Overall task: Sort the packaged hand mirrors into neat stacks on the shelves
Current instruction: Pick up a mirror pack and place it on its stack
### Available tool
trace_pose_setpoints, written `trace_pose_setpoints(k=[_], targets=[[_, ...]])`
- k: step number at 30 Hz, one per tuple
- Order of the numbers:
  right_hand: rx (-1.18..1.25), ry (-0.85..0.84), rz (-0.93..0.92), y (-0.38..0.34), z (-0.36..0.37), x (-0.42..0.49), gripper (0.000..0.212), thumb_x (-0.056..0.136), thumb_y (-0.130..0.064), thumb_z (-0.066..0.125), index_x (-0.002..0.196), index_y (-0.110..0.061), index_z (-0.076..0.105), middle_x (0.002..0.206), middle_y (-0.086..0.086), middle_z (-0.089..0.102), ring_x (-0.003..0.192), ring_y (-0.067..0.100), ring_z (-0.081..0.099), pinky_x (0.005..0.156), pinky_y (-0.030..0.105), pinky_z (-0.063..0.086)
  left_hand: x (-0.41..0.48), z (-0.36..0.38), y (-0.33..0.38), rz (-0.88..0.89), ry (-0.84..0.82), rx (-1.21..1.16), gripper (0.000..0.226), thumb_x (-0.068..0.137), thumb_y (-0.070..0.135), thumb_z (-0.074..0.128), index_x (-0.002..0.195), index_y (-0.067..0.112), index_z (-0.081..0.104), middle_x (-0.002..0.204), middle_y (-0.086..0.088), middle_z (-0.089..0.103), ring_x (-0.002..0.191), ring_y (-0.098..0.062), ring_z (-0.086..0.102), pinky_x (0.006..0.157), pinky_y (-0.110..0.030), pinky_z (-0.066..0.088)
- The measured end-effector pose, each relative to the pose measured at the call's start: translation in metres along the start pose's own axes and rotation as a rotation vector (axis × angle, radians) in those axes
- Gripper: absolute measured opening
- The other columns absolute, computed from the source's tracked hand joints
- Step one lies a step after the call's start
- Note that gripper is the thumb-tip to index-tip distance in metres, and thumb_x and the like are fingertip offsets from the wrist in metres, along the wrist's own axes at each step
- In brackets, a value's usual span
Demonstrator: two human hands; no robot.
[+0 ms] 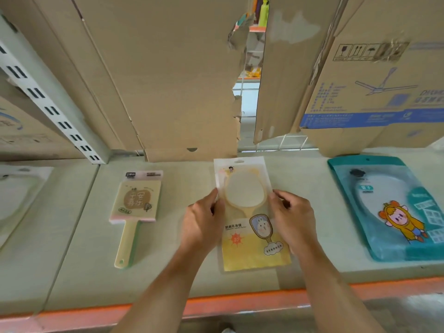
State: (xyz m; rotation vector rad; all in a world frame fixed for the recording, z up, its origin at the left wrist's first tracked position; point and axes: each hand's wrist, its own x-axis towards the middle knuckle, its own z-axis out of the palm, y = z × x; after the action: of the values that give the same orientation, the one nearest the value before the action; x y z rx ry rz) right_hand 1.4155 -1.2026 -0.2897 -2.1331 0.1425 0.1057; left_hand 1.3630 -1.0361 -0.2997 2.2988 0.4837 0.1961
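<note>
Four mirror packs are counted in one row on the shelf [72, 260]. Far left, a pale pack [16, 198] is blurred and cut by the frame edge. Next, a square mirror [135, 203] is noted in a beige printed sleeve, cream handle toward the orange shelf lip. At centre lies a white-and-yellow pouch [249, 251], with a hang hole at the far end, an oval peach-rimmed mirror behind a clear window and a rabbit cartoon below. Its left edge is pinched by the left hand [204, 222] and its right edge by the right hand [294, 217]. Both grips are closed on the pouch, forearms reaching in from below. Far right, a teal pouch [384, 212] printed with a cartoon figure lies apart. Cardboard boxes [168, 80] are stood behind.
</note>
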Motion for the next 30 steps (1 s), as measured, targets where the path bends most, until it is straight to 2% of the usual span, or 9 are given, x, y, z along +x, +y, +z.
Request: trace_pose_setpoints(k=[2,5,10,13,15,18,23,27,30], targets=[[0.008,-0.002,0.011,0.000,0.000,0.000,0.027,0.092,-0.034,0.055,0.112,-0.021,0.068,0.087,-0.016,0.065,0.081,-0.002,0.059,0.069,0.015,0.044,0.000,0.002,0.000,-0.003,0.008,0.007,0.021,0.091,0.024,0.040,0.078,0.010,0.047,0.052,0.000,0.039,0.048,-0.013,0.026,0.042,-0.026,0.025],[0.010,-0.006,0.004,0.001,-0.003,0.002,0.026,0.092,-0.031,0.055,0.110,-0.019,0.069,0.093,-0.011,0.068,0.084,0.001,0.060,0.074,0.019,0.048,-0.001,0.001,0.001,-0.010,0.001,-0.011,0.023,0.092,0.023,0.040,0.078,0.009,0.052,0.052,0.001,0.039,0.046,-0.011,0.028,0.040,-0.022,0.023],[-0.033,0.065,-0.059,-0.005,-0.011,0.003,0.022,0.092,-0.019,0.056,0.108,-0.014,0.069,0.092,-0.007,0.065,0.085,0.008,0.058,0.065,0.008,0.038,-0.002,-0.008,0.009,-0.090,-0.052,-0.089,0.035,0.094,0.020,0.040,0.061,0.009,0.038,0.053,0.001,0.033,0.041,-0.010,0.027,0.036,-0.018,0.023],[-0.038,0.083,-0.110,-0.017,-0.009,0.002,0.021,0.090,-0.013,0.055,0.104,-0.013,0.070,0.087,-0.006,0.064,0.081,0.009,0.057,0.064,0.008,0.036,-0.005,-0.008,0.010,-0.105,-0.072,-0.052,0.037,0.095,0.024,0.039,0.064,0.003,0.042,0.056,-0.002,0.037,0.045,-0.012,0.028,0.035,-0.018,0.021],[-0.039,0.079,-0.153,-0.026,-0.007,-0.001,0.018,0.089,-0.011,0.056,0.099,-0.013,0.070,0.081,-0.009,0.063,0.075,0.004,0.056,0.061,0.004,0.036,-0.006,-0.008,0.011,-0.113,-0.067,-0.030,0.036,0.095,0.025,0.038,0.068,0.000,0.045,0.057,-0.003,0.039,0.046,-0.014,0.030,0.035,-0.018,0.025],[-0.012,0.040,-0.205,-0.038,-0.003,-0.006,0.016,0.088,-0.009,0.055,0.092,-0.014,0.070,0.075,-0.013,0.062,0.070,-0.002,0.057,0.058,0.003,0.039,-0.004,-0.011,0.014,-0.139,-0.068,-0.026,0.035,0.095,0.024,0.039,0.069,0.002,0.045,0.058,-0.003,0.038,0.045,-0.012,0.026,0.038,-0.017,0.027],[-0.010,-0.048,-0.273,-0.051,0.008,-0.018,0.019,0.088,-0.008,0.053,0.081,-0.018,0.067,0.069,-0.012,0.062,0.063,0.003,0.057,0.054,0.006,0.039,-0.008,-0.022,0.013,-0.151,-0.071,-0.103,0.034,0.094,0.023,0.039,0.062,0.013,0.034,0.057,-0.001,0.033,0.051,-0.016,0.027,0.043,-0.026,0.020],[0.007,-0.123,-0.302,-0.064,0.024,-0.024,0.018,0.089,-0.010,0.053,0.084,-0.020,0.068,0.074,-0.014,0.062,0.070,-0.001,0.057,0.059,0.003,0.039,-0.016,-0.043,0.008,-0.126,-0.002,-0.123,0.037,0.093,0.019,0.040,0.057,0.017,0.028,0.052,0.006,0.026,0.051,-0.014,0.023,0.046,-0.027,0.020],[0.024,-0.182,-0.329,-0.079,0.044,-0.030,0.018,0.089,-0.011,0.054,0.088,-0.020,0.069,0.074,-0.017,0.061,0.072,-0.004,0.057,0.060,0.001,0.037,-0.020,-0.069,-0.001,-0.169,0.094,-0.123,0.038,0.092,0.020,0.041,0.055,0.019,0.035,0.050,0.005,0.032,0.047,-0.010,0.029,0.045,-0.023,0.026]])
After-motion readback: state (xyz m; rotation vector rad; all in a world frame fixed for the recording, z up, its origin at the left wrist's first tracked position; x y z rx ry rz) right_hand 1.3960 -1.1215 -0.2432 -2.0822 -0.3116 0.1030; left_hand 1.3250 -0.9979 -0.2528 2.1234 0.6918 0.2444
